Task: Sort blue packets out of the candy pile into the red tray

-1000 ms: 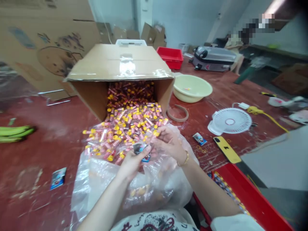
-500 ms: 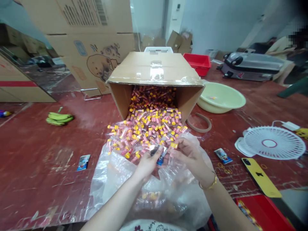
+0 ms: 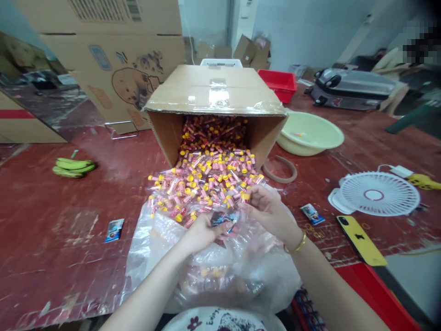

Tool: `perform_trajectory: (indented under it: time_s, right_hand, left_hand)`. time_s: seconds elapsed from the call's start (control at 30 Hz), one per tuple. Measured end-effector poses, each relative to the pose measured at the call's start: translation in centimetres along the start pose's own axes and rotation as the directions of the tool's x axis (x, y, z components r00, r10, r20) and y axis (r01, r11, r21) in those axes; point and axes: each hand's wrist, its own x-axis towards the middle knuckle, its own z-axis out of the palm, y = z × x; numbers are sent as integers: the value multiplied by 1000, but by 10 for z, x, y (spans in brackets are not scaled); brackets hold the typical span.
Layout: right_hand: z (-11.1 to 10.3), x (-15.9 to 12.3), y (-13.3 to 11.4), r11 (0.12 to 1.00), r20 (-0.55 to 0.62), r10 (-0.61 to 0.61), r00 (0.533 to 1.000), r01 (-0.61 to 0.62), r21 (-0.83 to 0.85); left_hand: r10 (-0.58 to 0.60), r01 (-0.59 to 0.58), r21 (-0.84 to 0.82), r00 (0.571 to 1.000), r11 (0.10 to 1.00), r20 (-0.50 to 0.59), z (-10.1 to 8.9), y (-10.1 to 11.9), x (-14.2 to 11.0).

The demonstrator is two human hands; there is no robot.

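Note:
My left hand (image 3: 202,233) is closed on a small blue and dark foil packet (image 3: 220,218). My right hand (image 3: 274,215) pinches a small clear tube with a yellow cap (image 3: 245,197), just right of the packet. Beyond both hands, a heap of yellow-capped tubes with pink labels (image 3: 206,179) spills from a cardboard box (image 3: 213,92) lying on its side. Under my hands lies a clear plastic sheet or bag (image 3: 272,276), with a few more tubes showing blurrily through it.
Two more foil packets (image 3: 114,230) (image 3: 312,214) lie on the red table (image 3: 69,271), left and right. Bananas (image 3: 74,167) sit at the left. On the right are a tape roll (image 3: 292,174), pale green basin (image 3: 310,133), white fan (image 3: 379,193), yellow phone (image 3: 361,239) and red tray (image 3: 375,294).
The foil packet has turned to lie flatter in my left hand. My right hand has lifted the tube slightly toward the heap. The whole view has shifted a little.

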Motion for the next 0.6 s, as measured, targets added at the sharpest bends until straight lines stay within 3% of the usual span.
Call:
perform_trajectory:
  time_s: [0.13,0.2,0.33,0.47,0.6]
  right_hand:
    - [-4,3,0,999,-15,-35,999,34,-26]
    - [-6,4,-1,994,-81,-111,990,110,-25]
    - [-8,0,-6,948,-286,-317,904,288,-139]
    - [-4,-4,-11,886,-234,-435,870,366,-286]
    - [1,1,-11,878,-121,-407,905,351,-325]
  left_hand:
    - [-41,41,-24,999,999,-3,4,4,2]
    - [-48,46,-49,998,998,-38,6,4,4]
    - [-14,-1,-126,993,992,-116,7,0,8]
    - [-36,20,-133,992,991,-121,7,-4,9]
    - [-43,28,-124,992,992,-121,10,-3,8]
